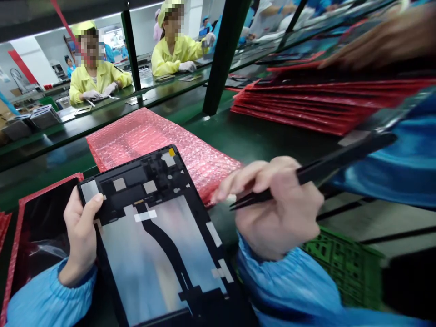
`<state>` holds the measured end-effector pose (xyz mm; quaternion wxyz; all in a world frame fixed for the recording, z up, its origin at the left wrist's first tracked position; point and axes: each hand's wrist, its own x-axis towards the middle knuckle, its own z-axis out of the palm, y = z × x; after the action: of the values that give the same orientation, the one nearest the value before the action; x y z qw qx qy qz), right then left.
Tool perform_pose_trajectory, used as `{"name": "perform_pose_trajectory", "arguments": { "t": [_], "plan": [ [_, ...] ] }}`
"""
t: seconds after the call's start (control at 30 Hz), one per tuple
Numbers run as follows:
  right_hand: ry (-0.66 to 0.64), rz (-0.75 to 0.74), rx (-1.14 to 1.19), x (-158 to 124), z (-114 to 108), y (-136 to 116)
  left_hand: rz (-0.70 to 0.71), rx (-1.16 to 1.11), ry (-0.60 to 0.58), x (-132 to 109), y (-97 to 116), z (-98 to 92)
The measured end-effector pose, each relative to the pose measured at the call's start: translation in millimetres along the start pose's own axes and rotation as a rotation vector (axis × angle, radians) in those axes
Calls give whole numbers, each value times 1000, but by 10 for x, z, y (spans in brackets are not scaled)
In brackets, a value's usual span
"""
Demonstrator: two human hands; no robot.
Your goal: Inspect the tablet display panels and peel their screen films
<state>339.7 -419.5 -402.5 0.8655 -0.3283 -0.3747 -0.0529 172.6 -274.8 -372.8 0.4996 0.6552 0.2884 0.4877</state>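
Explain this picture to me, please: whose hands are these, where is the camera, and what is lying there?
No machine here: a person wears a camera on the head, so you look down at their own hands. The left hand grips the edge of an opened tablet, its inside facing up. The right hand pinches black tweezers, tips pointing toward the tablet. Behind lies pink bubble wrap on the green bench. To the right is a stack of flat red sheets with another person's hand over it. People in yellow coats sit opposite.

Pink bubble wrap [150,136], red sheet stack [306,111], 2 yellow-coated workers [95,79] beyond.
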Motion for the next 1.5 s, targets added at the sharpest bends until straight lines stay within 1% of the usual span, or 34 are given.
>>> {"name": "perform_pose_trajectory", "arguments": {
  "t": [0.1, 0.17, 0.23, 0.3, 0.37, 0.4, 0.47, 0.5, 0.53, 0.57, 0.6, 0.67, 0.73, 0.83, 0.93, 1.03, 1.17, 1.5],
  "plan": [
    [-19, 302, -34, -222, -230, -82, -39, -5, 27, 8, 41, 45],
    [-98, 509, -13, -369, -324, -114, -61, -6, 35, 9, 91, 78],
    [-228, 681, 48, -471, -354, -139, -86, 13, 29, 30, 154, 93],
    [-347, 813, 114, -523, -339, -164, -74, 82, 34, 88, 214, 68],
    [-418, 878, 146, -542, -314, -184, 34, 207, 41, 184, 251, 2],
    [-435, 883, 149, -549, -305, -187, 118, 278, 47, 239, 257, -38],
    [-440, 847, 130, -571, -303, -175, 269, 383, 73, 335, 255, -100],
    [-443, 815, 110, -588, -306, -160, 318, 412, 96, 366, 252, -115],
    [-449, 784, 89, -609, -310, -142, 332, 416, 121, 382, 250, -115],
    [-453, 759, 69, -632, -312, -121, 311, 385, 143, 382, 253, -104],
    [-454, 733, 45, -655, -312, -100, 257, 318, 152, 369, 259, -87],
    [-476, 669, -9, -696, -306, -61, 116, 135, 141, 325, 272, -53],
    [-537, 596, -82, -726, -300, -26, 35, -15, 115, 285, 271, -46],
    [-683, 500, -211, -749, -308, 11, 86, -50, 72, 265, 235, -95],
    [-754, 469, -300, -755, -328, 17, 116, -72, 37, 270, 195, -151],
    [-757, 474, -353, -762, -347, 3, 117, -70, 31, 272, 180, -166],
    [-729, 452, -354, -782, -362, -2, 118, -71, 26, 269, 180, -155],
    [-715, 451, -271, -785, -339, 5, 102, -81, 19, 270, 163, -151]
  ]
}}
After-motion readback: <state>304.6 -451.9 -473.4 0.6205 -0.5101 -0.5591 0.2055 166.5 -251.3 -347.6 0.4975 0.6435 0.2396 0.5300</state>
